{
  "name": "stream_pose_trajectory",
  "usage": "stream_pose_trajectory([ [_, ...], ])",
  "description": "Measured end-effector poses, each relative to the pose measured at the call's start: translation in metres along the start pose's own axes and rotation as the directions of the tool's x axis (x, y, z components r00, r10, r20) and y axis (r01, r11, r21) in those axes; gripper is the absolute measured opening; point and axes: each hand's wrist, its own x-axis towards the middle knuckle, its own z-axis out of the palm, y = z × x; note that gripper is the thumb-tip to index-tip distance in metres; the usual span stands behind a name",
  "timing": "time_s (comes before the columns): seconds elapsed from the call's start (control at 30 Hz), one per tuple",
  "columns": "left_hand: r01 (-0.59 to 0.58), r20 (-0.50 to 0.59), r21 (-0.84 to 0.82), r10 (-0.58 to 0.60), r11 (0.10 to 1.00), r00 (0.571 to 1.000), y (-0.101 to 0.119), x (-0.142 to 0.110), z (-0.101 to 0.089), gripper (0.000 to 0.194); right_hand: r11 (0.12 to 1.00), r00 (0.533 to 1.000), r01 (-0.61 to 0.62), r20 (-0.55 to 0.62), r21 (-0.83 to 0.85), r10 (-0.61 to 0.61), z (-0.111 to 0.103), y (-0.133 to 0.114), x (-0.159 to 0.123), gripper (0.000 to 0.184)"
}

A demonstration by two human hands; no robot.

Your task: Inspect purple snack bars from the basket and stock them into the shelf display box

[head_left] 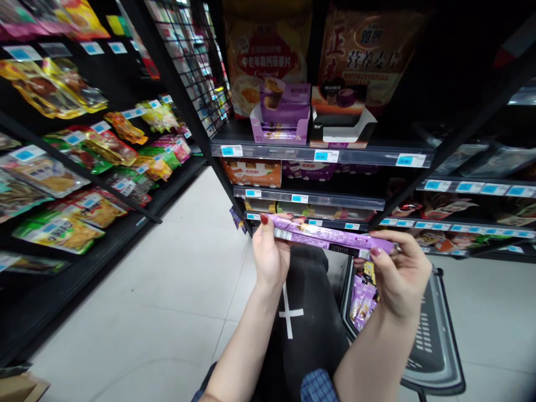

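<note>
A long, thin purple sachet [322,234] with a barcode near its left end is stretched level between my two hands. My left hand [272,251] pinches the left end, thumb on top. The right end is gripped by my right hand [397,271], thumb on the near face and fingers behind. Beyond it, on the shelf, stand an open purple display box [280,114] with a few sachets low inside and a black-and-orange display box [341,120]. Below my right hand, a dark basket [444,335] holds purple packets [360,301], partly hidden by my forearm.
Large cereal bags [268,61] stand behind the display boxes. At left, a black rack [84,268] carries bagged snacks; more shelves [473,187] run along the right. A cardboard box [23,386] sits at the lower left on the tiled floor [167,312]. My dark-trousered leg [310,296] is beneath my hands.
</note>
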Motion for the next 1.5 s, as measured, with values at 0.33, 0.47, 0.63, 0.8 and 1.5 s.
stream_pose_trajectory([
  [0.33,0.026,-0.101,-0.017,-0.028,1.0,0.995,-0.002,0.0,0.001,0.039,0.956,0.995,0.041,-0.079,-0.292,-0.066,0.01,0.006,0.007,0.007],
  [0.47,0.135,0.069,0.033,-0.137,0.99,0.988,0.002,0.007,-0.006,0.045,0.971,0.989,0.019,-0.138,-0.236,-0.053,0.007,0.01,0.012,0.009],
  [0.63,0.196,0.239,0.199,-0.242,0.96,0.94,0.01,0.011,-0.013,0.034,0.997,0.981,-0.056,-0.182,0.055,0.066,-0.001,0.018,0.014,0.015],
  [0.8,0.213,0.192,0.174,-0.246,0.961,0.95,0.009,0.008,-0.009,0.022,0.974,0.972,-0.046,-0.214,0.224,0.095,0.009,0.016,0.015,0.015],
  [1.5,0.324,0.463,0.793,-0.856,0.517,0.232,-0.012,-0.006,-0.005,0.023,0.949,0.936,-0.311,-0.188,-0.056,0.296,0.009,0.022,0.015,0.02],
])
